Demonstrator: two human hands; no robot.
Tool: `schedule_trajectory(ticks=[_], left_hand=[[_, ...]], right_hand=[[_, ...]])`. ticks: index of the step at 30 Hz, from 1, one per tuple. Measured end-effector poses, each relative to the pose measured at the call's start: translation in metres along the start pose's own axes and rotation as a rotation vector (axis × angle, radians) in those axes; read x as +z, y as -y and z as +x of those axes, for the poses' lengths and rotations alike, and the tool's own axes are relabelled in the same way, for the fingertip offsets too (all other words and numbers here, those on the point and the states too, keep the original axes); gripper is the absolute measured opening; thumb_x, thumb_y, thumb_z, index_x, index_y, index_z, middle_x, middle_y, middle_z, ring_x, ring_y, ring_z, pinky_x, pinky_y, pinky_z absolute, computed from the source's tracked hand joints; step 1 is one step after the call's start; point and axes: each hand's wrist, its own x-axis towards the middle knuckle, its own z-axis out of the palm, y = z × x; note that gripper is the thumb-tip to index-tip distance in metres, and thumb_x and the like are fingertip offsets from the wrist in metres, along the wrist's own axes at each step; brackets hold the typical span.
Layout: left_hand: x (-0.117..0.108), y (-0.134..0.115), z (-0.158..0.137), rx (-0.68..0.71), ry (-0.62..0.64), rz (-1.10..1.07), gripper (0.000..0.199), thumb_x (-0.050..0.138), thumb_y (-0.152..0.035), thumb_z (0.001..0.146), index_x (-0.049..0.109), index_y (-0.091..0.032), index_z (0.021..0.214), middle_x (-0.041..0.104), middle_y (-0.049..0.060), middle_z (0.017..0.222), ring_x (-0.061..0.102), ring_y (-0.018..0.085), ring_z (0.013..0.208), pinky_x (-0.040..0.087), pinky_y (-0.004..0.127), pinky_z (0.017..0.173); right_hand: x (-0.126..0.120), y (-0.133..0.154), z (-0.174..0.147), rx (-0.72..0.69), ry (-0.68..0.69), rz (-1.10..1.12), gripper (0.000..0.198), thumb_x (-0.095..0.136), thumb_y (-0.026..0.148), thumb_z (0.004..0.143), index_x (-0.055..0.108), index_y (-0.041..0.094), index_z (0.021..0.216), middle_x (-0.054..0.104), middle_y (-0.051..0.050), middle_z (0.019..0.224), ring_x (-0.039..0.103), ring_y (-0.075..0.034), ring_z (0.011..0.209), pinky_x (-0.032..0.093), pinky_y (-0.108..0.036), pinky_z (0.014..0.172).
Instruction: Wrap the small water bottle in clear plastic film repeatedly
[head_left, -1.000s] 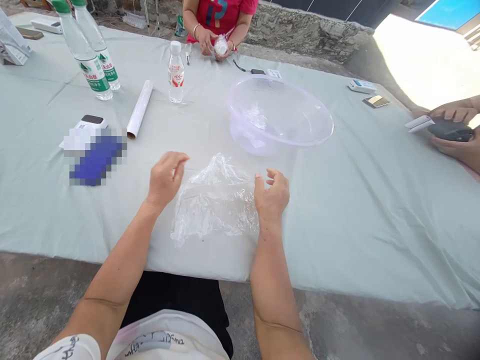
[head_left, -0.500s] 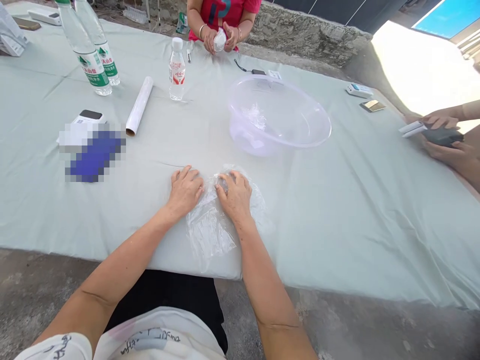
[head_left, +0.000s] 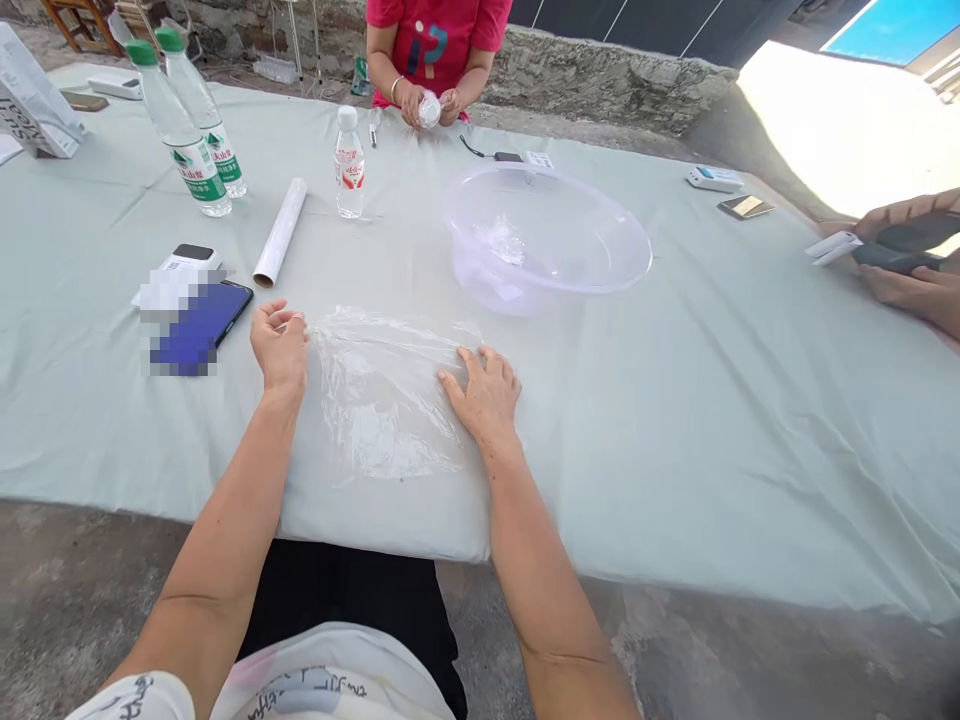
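Observation:
A sheet of clear plastic wrap lies spread and wrinkled on the pale green tablecloth before me. My left hand is at the wrap's upper left corner, thumb and fingers pinched together on its edge. On the opposite side, my right hand rests with fingers spread, touching the wrap's right edge. Beyond my left hand lies a white roll of plastic wrap, its hollow core end facing me. A clear purple basin stands past my right hand, with a crumpled clear piece of film inside.
Left of my left hand are a phone and a white device. Two large water bottles and a smaller bottle stand farther back. Across the table a person holds a white ball; another person's hands hold a dark object at right.
My left hand has moved left, drawing the bunched plastic wrap out into a wider sheet. My right hand has shifted slightly right and flattened. The person opposite still handles the white ball.

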Motion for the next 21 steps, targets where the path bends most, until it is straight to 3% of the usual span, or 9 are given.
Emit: schedule_trajectory(ticks=[2, 3, 4, 6, 8, 10, 13, 16, 21], left_hand=[[-0.007, -0.016, -0.013, 0.185, -0.04, 0.061, 0.025, 0.058, -0.013, 0.087, 0.055, -0.021, 0.11, 0.061, 0.006, 0.114, 0.062, 0.018, 0.101, 0.053, 0.038, 0.086], [-0.009, -0.025, -0.023, 0.311, 0.016, 0.093, 0.024, 0.057, -0.014, 0.09, 0.057, -0.023, 0.112, 0.061, 0.006, 0.118, 0.061, 0.019, 0.107, 0.051, 0.039, 0.092], [-0.009, -0.033, -0.035, 0.501, 0.117, 0.156, 0.021, 0.053, -0.015, 0.094, 0.058, -0.025, 0.112, 0.063, 0.006, 0.117, 0.061, 0.02, 0.109, 0.051, 0.041, 0.093], [-0.004, -0.042, -0.061, 0.845, 0.453, 0.319, 0.025, 0.045, -0.017, 0.099, 0.06, -0.029, 0.115, 0.068, 0.007, 0.114, 0.064, 0.022, 0.109, 0.053, 0.043, 0.093], [0.005, -0.037, -0.082, 0.975, 0.693, 0.447, 0.024, 0.051, -0.019, 0.098, 0.063, -0.027, 0.117, 0.071, 0.008, 0.117, 0.066, 0.023, 0.112, 0.053, 0.043, 0.094], [0.011, -0.02, -0.091, 1.029, 0.891, 0.71, 0.034, 0.061, -0.027, 0.095, 0.061, -0.022, 0.129, 0.063, 0.016, 0.136, 0.057, 0.031, 0.131, 0.046, 0.051, 0.107], [0.004, 0.01, -0.077, 0.972, 1.028, 0.971, 0.066, 0.065, -0.053, 0.09, 0.05, -0.024, 0.148, 0.038, 0.022, 0.16, 0.033, 0.041, 0.15, 0.027, 0.065, 0.117], [-0.021, 0.027, -0.044, 0.938, 1.062, 1.013, 0.078, 0.057, -0.068, 0.089, 0.04, -0.031, 0.155, 0.023, 0.018, 0.168, 0.022, 0.038, 0.155, 0.018, 0.063, 0.121], [-0.054, 0.031, -0.002, 0.881, 1.049, 1.096, 0.095, 0.056, -0.076, 0.084, 0.03, -0.027, 0.16, 0.02, 0.021, 0.168, 0.019, 0.036, 0.156, 0.012, 0.059, 0.123]], right_hand=[[0.003, 0.0, 0.0, -0.005, -0.017, 0.003, 0.05, 0.057, 0.048, 0.092, 0.062, 0.023, 0.134, 0.049, -0.018, 0.148, 0.039, -0.035, 0.142, 0.03, -0.057, 0.113], [0.005, 0.0, 0.0, -0.008, -0.029, 0.006, 0.05, 0.056, 0.049, 0.092, 0.062, 0.023, 0.133, 0.049, -0.018, 0.148, 0.039, -0.035, 0.141, 0.03, -0.057, 0.113], [0.007, 0.0, 0.0, -0.013, -0.044, 0.009, 0.049, 0.056, 0.049, 0.091, 0.062, 0.023, 0.133, 0.05, -0.018, 0.147, 0.039, -0.035, 0.141, 0.03, -0.057, 0.112], [0.01, 0.0, 0.0, -0.025, -0.075, 0.013, 0.049, 0.056, 0.05, 0.091, 0.063, 0.023, 0.131, 0.05, -0.017, 0.146, 0.04, -0.035, 0.139, 0.031, -0.056, 0.112], [0.01, -0.001, 0.0, -0.026, -0.101, 0.011, 0.048, 0.056, 0.049, 0.091, 0.064, 0.022, 0.13, 0.051, -0.018, 0.145, 0.042, -0.035, 0.138, 0.032, -0.056, 0.111], [0.009, -0.004, 0.001, -0.009, -0.107, 0.008, 0.048, 0.057, 0.05, 0.09, 0.064, 0.022, 0.129, 0.052, -0.018, 0.144, 0.043, -0.035, 0.137, 0.032, -0.056, 0.111], [0.004, -0.011, 0.004, 0.071, -0.09, -0.006, 0.05, 0.055, 0.05, 0.092, 0.064, 0.022, 0.132, 0.051, -0.018, 0.146, 0.042, -0.035, 0.139, 0.031, -0.057, 0.112], [-0.001, -0.017, 0.007, 0.15, -0.084, -0.01, 0.048, 0.053, 0.049, 0.093, 0.065, 0.025, 0.132, 0.049, -0.016, 0.147, 0.04, -0.035, 0.141, 0.029, -0.058, 0.113], [0.002, -0.02, 0.009, 0.167, -0.087, 0.015, 0.043, 0.055, 0.051, 0.091, 0.069, 0.029, 0.126, 0.048, -0.016, 0.147, 0.039, -0.036, 0.142, 0.027, -0.062, 0.114]])
